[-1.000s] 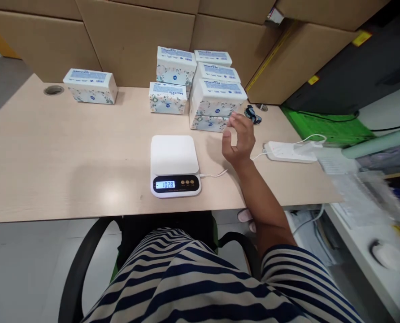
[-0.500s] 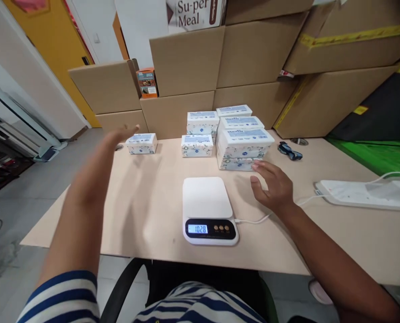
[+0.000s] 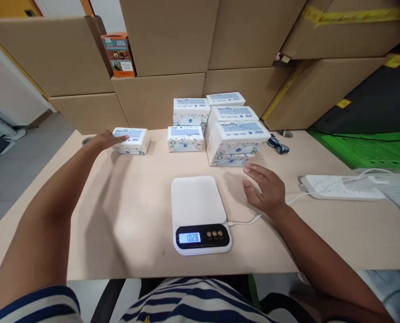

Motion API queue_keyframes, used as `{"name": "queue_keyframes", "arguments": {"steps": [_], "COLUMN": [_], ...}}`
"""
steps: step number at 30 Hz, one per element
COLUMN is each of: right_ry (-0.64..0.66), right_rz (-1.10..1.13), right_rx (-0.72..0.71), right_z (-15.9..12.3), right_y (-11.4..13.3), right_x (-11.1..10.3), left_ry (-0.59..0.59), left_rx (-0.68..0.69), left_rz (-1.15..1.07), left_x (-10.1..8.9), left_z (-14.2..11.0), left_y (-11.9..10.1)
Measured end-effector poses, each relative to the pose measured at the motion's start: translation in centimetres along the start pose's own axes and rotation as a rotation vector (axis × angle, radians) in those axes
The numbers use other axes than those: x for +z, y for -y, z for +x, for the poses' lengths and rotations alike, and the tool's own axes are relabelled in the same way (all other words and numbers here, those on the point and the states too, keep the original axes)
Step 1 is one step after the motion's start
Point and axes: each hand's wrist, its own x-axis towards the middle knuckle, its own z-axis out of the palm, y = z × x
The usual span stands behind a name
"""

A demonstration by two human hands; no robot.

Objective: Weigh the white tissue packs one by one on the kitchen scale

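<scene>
At the left of the table, my left hand (image 3: 105, 140) grips the left end of a pack of tissues (image 3: 132, 142), white with a leafy print. One finger lies over its top; the others are mostly hidden. My right hand (image 3: 267, 188) hovers open, thumb and fingers apart, in front of the stacked tissue packs (image 3: 236, 139), with nothing in it. Between my arms sits a white digital scale (image 3: 198, 202) with a bare top; its lit display appears to read -102.8. Behind it stands a separate tissue pack (image 3: 185, 139), with further packs (image 3: 190, 112) at its back.
Cardboard boxes (image 3: 159, 101) wall off the back of the table, with an orange box (image 3: 119, 56) on one of them. To the right lie dark blue folded glasses (image 3: 278, 144) and a white power strip (image 3: 341, 186). A white cable (image 3: 247, 222) runs from the scale.
My left hand has come down onto the left tissue pack. My right hand has stayed near the stack, still open. The view has tilted down and moved closer to the table.
</scene>
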Motion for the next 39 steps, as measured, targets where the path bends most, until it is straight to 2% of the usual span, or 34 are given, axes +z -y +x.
{"name": "queue_keyframes", "arguments": {"steps": [2,4,6,7,9,10,12,14,16,17,19,20,21,23,25,27,30,32,35,37,39], "right_ry": [0.037,0.059,0.12,0.202,0.511,0.73,1.12,1.281,1.349,1.331,1.19,1.088,0.986,0.823,0.722,0.655,0.652,0.727,0.881,0.929,0.938], "right_rz": [0.068,0.163,0.286,0.348,0.432,0.439,0.391,0.397,0.516,0.625,0.853,0.949,1.017,1.066,1.003,0.841,0.563,0.437,0.328,0.285,0.268], "right_rx": [0.011,0.078,0.233,0.328,0.493,0.541,0.514,0.457,0.464,0.447,0.437,0.441,0.448,0.45,0.435,0.488,0.609,0.663,0.727,0.747,0.736], "right_z": [-0.3,0.0,1.3,2.3,5.3,7.0,10.6,13.8,16.0,16.7,17.5,17.5,17.4,16.8,15.8,14.3,11.3,9.1,6.7,5.9,5.6], "right_y": [0.5,1.3,2.5,3.3,5.4,6.5,9.0,11.3,13.1,13.7,14.2,14.0,13.6,12.1,10.2,8.6,7.2,6.7,6.5,6.6,6.6], "right_x": [0.1,0.3,0.7,1.1,2.2,3.1,5.5,8.5,11.7,13.0,14.6,14.7,14.2,11.7,7.6,3.2,-1.9,-3.4,-3.8,-3.4,-3.1], "left_ry": [0.067,0.125,0.139,0.136,0.114,0.09,0.032,-0.02,-0.065,-0.102,-0.194,-0.229,-0.244,-0.197,-0.114,-0.009,0.182,0.301,0.391,0.391,0.385], "left_rx": [-0.136,-0.202,-0.201,-0.196,-0.202,-0.214,-0.24,-0.215,-0.145,-0.104,0.002,0.08,0.177,0.397,0.57,0.641,0.528,0.402,0.273,0.259,0.237], "left_rz": [0.085,0.091,-0.013,-0.091,-0.256,-0.33,-0.447,-0.549,-0.624,-0.642,-0.638,-0.627,-0.621,-0.621,-0.625,-0.64,-0.662,-0.667,-0.652,-0.641,-0.634], "left_x": [0.7,1.4,1.9,2.1,2.5,2.8,3.7,4.6,5.3,5.4,4.7,4.1,3.4,2.0,1.6,2.3,5.2,7.6,10.1,10.6,10.6], "left_z": [-2.1,-4.8,-7.7,-9.1,-11.5,-12.5,-14.4,-16.1,-17.6,-18.2,-19.3,-19.8,-20.4,-22.0,-24.0,-26.2,-29.4,-31.2,-33.4,-33.9,-33.1], "left_y": [-0.8,-1.8,-2.4,-2.5,-2.3,-2.0,-1.6,-1.7,-2.3,-2.9,-4.3,-5.2,-6.3,-8.6,-11.1,-13.3,-15.4,-15.9,-16.0,-15.8,-15.4]}}
